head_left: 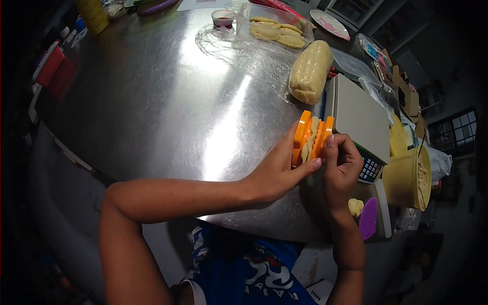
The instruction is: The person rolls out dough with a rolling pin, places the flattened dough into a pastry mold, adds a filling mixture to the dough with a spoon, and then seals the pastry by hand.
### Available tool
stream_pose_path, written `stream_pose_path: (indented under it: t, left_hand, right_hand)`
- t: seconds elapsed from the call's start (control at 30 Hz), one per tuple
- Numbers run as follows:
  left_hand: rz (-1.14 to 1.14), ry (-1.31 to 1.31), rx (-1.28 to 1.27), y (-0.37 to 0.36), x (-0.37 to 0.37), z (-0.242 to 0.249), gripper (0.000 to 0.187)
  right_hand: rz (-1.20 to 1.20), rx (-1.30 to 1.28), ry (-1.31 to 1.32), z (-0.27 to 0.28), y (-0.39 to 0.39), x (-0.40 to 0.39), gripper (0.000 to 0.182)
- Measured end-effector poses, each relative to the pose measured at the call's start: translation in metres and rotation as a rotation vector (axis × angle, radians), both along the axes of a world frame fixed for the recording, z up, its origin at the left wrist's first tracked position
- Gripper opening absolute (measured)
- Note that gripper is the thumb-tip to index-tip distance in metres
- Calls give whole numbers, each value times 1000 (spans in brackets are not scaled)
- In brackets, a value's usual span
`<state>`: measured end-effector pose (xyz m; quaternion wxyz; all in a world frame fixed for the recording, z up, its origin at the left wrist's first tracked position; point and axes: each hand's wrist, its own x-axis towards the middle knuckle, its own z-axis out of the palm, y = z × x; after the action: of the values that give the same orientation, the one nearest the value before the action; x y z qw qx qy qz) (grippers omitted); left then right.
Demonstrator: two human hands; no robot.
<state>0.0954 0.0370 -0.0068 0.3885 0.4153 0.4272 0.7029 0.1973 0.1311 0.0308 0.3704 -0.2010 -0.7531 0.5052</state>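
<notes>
My left hand (278, 172) is wrapped round an orange plastic dough press (303, 133), its thumb along the near edge. The two halves of the press stand partly apart, with a strip of pale dough (309, 145) showing between their toothed edges. Against the right half of the press are the thumb and curled fingers of my right hand (341, 161). Just beyond my hands lies a thick roll of dough (311, 72) in plastic wrap. Any filling inside the press is hidden.
Right of my hands sits a kitchen scale (358, 114), with a yellow tub (401, 178) beyond it. Near my right wrist are a purple scraper (368, 218) and a dough lump (356, 206). A clear container (244, 31) holds shaped dough pieces beside a small cup (222, 20).
</notes>
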Motion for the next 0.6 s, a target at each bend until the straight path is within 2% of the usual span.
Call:
stream_pose_path:
  t: [0.13,0.33,0.5,0.6]
  left_hand:
    - [-31,88,-83,-2,-3,-1,60]
    - [-73,60,-73,-2,-6,0,61]
    - [-17,-37,-18,-2,-2,6,62]
    - [-16,-49,-74,-2,-5,1,59]
  right_hand:
    - [-10,-17,22,0,2,2,21]
    - [-18,-15,14,-2,7,3,21]
    - [-10,-43,18,-3,3,2,20]
    - [-12,-38,40,-4,2,1,19]
